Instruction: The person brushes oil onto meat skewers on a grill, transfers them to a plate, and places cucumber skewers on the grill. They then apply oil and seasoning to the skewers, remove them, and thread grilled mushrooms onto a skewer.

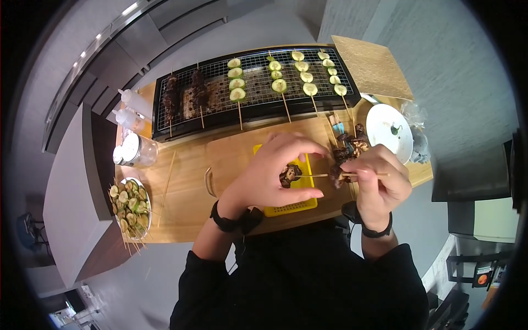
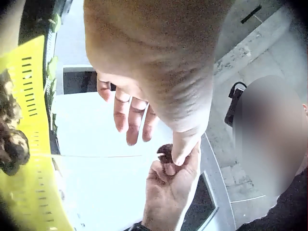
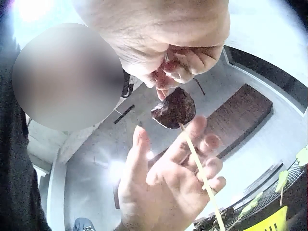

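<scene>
My right hand (image 1: 383,179) grips a thin wooden skewer (image 1: 314,175) near one end, fingers curled round it. On the skewer, close to those fingers, sits a dark brown, wrinkled piece of food (image 3: 175,109). My left hand (image 1: 264,168) has its fingers and thumb spread beside the skewer, which passes in front of its palm in the right wrist view. Below lies a yellow perforated basket (image 1: 291,208), partly covered by the left hand, with more dark brown pieces (image 1: 290,175) in it. Finished-looking dark skewers (image 1: 355,144) lie just beyond the right hand.
Behind stands a grill (image 1: 253,110) with cucumber skewers (image 1: 279,85) and dark skewers (image 1: 198,91). Bottles (image 1: 129,118) and a jar (image 1: 140,151) stand left, above a plate of skewered slices (image 1: 132,206). A white plate (image 1: 379,144) is at right; a wooden board (image 1: 225,151) lies centrally.
</scene>
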Available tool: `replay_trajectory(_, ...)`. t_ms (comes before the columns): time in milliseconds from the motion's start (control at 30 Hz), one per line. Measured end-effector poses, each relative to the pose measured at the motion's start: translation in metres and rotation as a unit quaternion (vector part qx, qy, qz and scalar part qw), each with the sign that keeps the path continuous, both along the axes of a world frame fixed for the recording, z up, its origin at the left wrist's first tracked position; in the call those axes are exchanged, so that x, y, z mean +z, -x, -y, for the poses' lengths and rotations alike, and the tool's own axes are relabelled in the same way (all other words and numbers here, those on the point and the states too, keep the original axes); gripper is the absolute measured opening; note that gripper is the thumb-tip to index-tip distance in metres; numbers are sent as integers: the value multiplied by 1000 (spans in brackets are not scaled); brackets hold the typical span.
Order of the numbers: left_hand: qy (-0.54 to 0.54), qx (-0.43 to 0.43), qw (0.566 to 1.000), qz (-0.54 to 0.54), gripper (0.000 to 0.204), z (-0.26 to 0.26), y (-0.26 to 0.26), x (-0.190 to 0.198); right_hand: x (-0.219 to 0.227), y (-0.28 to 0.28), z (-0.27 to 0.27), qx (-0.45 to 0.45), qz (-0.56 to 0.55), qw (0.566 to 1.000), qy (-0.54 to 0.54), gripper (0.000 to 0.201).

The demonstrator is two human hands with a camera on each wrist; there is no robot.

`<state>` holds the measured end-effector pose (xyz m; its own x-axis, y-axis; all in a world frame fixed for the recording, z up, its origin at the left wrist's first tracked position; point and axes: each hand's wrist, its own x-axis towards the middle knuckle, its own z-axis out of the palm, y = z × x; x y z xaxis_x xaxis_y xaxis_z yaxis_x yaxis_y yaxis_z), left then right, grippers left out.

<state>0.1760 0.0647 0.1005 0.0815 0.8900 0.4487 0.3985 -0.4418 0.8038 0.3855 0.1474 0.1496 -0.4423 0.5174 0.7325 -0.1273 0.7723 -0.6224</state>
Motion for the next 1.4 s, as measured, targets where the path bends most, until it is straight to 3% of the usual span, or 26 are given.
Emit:
replay_trajectory(233,-124,62,987,-87,41,1,-23,13,-9,2,0,14,22,1000,-6,9)
replay_trajectory(500,-42,88,990,-102,26,7,-32,2,5,-20,6,-21,-20,999,-23,12)
replay_trajectory(600,1,100,985,-140,23,10,-27,-9,0,-33,-1,-19,-171,985,-19,23)
replay_trajectory(700,33,134,970,-203,19,15,-21,-18,-1,-56,-14,-88,-243,966,-33,42)
replay_trajectory(800,43,152,963,-219,19,18,-16,-24,-3,-73,-13,-159,-193,968,18,40)
replay_trajectory(833,49,152,963,-218,20,19,-16,-25,-12,-81,-17,-138,-189,972,35,35)
replay_trajectory(1000,66,151,964,-209,20,18,-16,-25,-43,-93,-4,-153,43,986,55,18)
replay_trajectory(1267,98,157,961,-203,17,14,-14,-34,-94,-81,5,-99,136,983,-73,28)
replay_trajectory(1400,102,163,959,-207,17,13,-14,-37,-110,-75,11,-88,242,962,-94,22)
